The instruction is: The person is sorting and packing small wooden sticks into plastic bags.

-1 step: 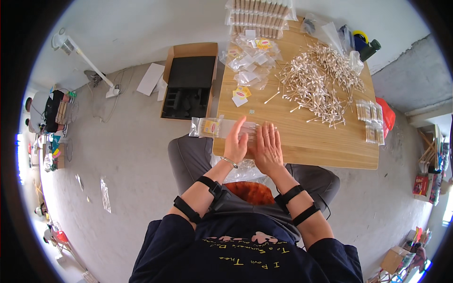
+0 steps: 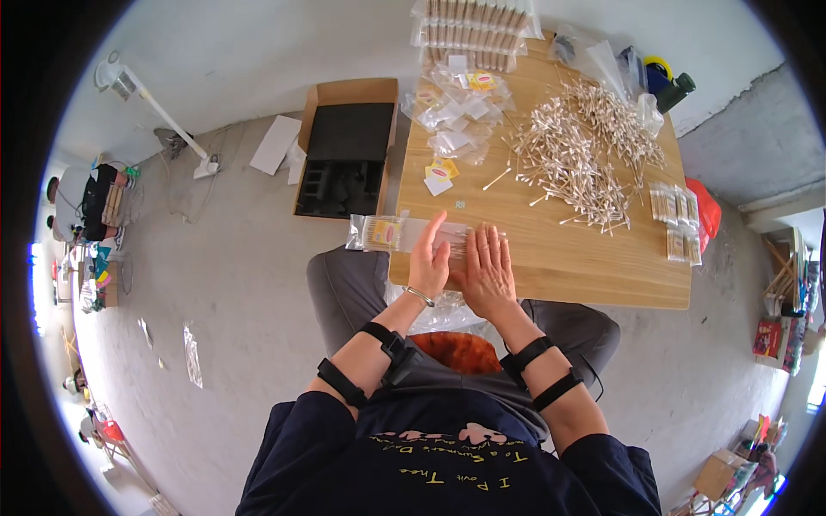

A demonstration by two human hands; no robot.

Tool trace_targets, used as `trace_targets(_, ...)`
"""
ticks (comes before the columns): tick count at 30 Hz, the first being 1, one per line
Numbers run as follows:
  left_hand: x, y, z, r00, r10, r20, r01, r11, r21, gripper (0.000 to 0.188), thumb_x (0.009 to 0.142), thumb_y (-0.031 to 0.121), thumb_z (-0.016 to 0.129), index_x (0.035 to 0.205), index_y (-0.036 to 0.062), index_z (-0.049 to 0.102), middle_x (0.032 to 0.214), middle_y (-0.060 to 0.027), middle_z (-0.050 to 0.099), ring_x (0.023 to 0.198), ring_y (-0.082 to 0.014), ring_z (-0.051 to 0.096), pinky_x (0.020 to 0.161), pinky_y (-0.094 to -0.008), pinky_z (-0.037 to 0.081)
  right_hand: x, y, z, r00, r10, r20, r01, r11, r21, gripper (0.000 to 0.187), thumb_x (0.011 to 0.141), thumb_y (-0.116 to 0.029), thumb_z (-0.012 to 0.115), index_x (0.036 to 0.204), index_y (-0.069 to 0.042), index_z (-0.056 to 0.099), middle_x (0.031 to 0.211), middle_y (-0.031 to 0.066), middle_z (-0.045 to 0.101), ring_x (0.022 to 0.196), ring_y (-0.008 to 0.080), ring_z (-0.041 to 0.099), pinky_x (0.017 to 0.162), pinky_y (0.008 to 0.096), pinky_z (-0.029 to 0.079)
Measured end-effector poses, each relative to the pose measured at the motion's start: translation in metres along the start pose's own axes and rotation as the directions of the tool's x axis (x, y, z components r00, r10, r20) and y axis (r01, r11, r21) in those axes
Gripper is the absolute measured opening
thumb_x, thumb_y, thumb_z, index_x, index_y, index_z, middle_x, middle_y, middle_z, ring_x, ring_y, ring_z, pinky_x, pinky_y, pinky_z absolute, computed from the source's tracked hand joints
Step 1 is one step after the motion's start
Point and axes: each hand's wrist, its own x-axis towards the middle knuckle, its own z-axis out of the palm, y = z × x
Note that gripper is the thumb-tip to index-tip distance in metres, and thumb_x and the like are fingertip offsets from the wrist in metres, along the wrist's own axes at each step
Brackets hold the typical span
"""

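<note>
My left hand (image 2: 428,262) stands on its edge near the table's front left corner, thumb apart from the fingers. Palm down, my right hand (image 2: 488,271) lies with its fingers stretched out, close beside the left. Between and under them shows part of a row of cotton swabs (image 2: 459,242); the rest is hidden by my hands. A clear plastic bag (image 2: 420,230) reaches leftward from there. At its left, a clear packet of cotton swabs with a yellow label (image 2: 383,232) juts over the table edge.
A large heap of loose cotton swabs (image 2: 572,155) covers the table's middle right. Small filled packs (image 2: 675,219) lie at the right edge, stacked bundles (image 2: 473,34) at the far left. Empty bags (image 2: 460,112) and yellow cards (image 2: 440,172) lie nearer. An open cardboard box (image 2: 344,142) stands left.
Barely anything differs; the fingers of my right hand have shifted very slightly. The packet and swabs stay in place.
</note>
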Motion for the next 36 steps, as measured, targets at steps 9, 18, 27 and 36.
trace_targets(9,-0.01,-0.003,0.004,0.992,-0.113,-0.065,0.103,0.985,-0.137,0.051,0.103,0.025,0.048,0.145,-0.0052,0.041,0.148,-0.0205,0.045,0.141,-0.0265,0.04,0.118,-0.0364,0.027,0.002,-0.008,-0.001,1.0,0.004,0.03,0.0,0.989,-0.146,0.087,0.091,-0.056,0.053,0.15,0.004,0.03,0.159,0.0238,0.024,0.15,0.0376,0.017,0.121,0.0525,0.009)
trace_targets(18,-0.003,0.005,0.002,0.983,-0.1,-0.156,0.084,0.991,-0.105,0.046,0.105,0.025,0.045,0.142,-0.0018,0.047,0.145,-0.0155,0.051,0.136,-0.0238,0.046,0.114,-0.0341,0.032,0.004,0.004,-0.005,0.994,0.096,-0.043,-0.092,0.993,0.08,0.083,0.092,-0.035,0.059,0.153,0.005,0.019,0.161,0.0267,0.015,0.15,0.0423,0.01,0.121,0.0534,0.008)
trace_targets(27,-0.007,0.007,0.015,0.989,-0.091,-0.119,0.077,0.991,-0.112,0.046,0.107,0.027,0.042,0.142,-0.002,0.047,0.144,-0.0163,0.051,0.136,-0.0245,0.045,0.114,-0.0345,0.032,0.0,0.002,-0.003,1.0,-0.009,-0.015,0.009,1.0,0.014,0.08,0.094,-0.04,0.054,0.152,0.004,0.023,0.16,0.0251,0.019,0.15,0.0395,0.014,0.122,0.0514,0.01)
trace_targets(36,-0.004,0.016,0.025,0.984,-0.143,-0.106,0.116,0.967,-0.228,0.052,0.108,0.034,0.039,0.143,-0.0031,0.045,0.145,-0.0159,0.05,0.137,-0.0234,0.044,0.114,-0.0334,0.03,0.001,0.005,0.005,0.985,0.154,-0.079,-0.141,0.979,0.145,0.07,0.097,-0.023,0.05,0.153,0.005,0.019,0.16,0.0273,0.016,0.15,0.0412,0.013,0.122,0.0509,0.01)
